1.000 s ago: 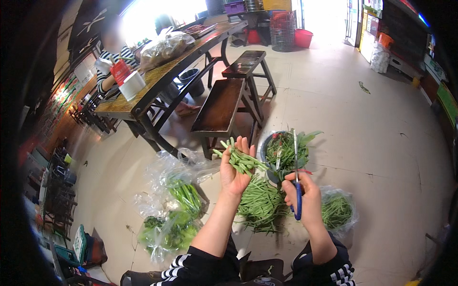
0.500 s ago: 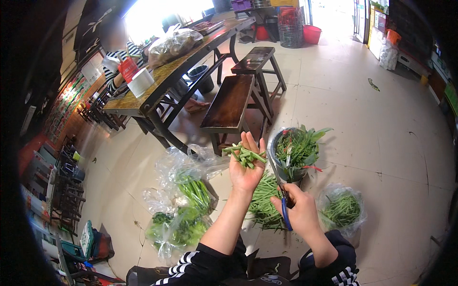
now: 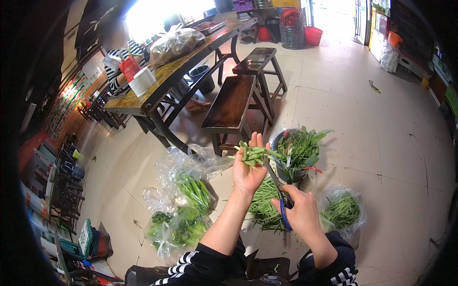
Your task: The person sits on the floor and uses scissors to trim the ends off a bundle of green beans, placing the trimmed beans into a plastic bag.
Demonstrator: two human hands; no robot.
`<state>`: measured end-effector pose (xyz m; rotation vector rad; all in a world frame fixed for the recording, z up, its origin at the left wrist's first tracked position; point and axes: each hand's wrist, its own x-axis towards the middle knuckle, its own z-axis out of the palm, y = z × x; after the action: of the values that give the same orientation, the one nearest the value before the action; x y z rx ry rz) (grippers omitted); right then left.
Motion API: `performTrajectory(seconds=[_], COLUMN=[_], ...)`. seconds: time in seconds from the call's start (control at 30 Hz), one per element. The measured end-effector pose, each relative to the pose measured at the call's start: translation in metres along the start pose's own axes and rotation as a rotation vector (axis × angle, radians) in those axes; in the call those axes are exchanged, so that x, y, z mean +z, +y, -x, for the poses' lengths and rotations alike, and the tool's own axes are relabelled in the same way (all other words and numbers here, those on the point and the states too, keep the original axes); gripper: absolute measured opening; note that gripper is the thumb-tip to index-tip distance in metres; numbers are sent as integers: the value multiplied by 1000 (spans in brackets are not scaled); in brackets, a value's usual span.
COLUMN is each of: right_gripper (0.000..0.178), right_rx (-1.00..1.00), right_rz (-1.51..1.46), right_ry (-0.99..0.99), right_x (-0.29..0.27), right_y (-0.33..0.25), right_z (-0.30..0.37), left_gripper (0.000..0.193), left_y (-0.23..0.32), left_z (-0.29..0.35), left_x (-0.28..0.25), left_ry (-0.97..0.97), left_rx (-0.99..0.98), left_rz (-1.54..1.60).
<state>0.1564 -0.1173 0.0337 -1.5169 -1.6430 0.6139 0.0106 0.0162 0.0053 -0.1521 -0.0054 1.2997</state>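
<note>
My left hand (image 3: 245, 177) is palm up, its thumb folded over a bunch of green beans (image 3: 253, 156) lying across the palm and fingers. In my right hand (image 3: 304, 212) is a pair of scissors with blue handles (image 3: 285, 215). Its blades point up and to the left, close to the bean ends at the right side of my left hand; whether they touch a bean I cannot tell. Below both hands, a pile of long green beans (image 3: 265, 206) lies on the floor, partly hidden by my left wrist and the scissors.
Just beyond the scissors stands a bucket heaped with leafy trimmings (image 3: 298, 150). A plastic bag of green beans (image 3: 341, 209) sits at right. Bagged leafy greens (image 3: 183, 229) lie at left. Farther off are a wooden bench (image 3: 231, 102), a stool (image 3: 255, 61) and a table (image 3: 167, 81) with a person behind it.
The thumb of my left hand has closed over the beans, and that hand has shifted slightly right. The scissors' tips have come lower, nearer the bean ends.
</note>
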Motion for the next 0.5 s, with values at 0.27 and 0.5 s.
performTrajectory(seconds=[0.27,0.5], right_gripper=[33,31], right_rx=[-55,62], right_rz=[84,29], right_ry=[38,-27], right_x=[-1,-8], right_y=[6,-1], right_z=[-1,1], left_gripper=[41,40], left_y=[-4,-1], left_z=[-1,1], left_x=[2,4], left_ry=[15,31], left_rx=[-16,-10], left_rz=[14,8])
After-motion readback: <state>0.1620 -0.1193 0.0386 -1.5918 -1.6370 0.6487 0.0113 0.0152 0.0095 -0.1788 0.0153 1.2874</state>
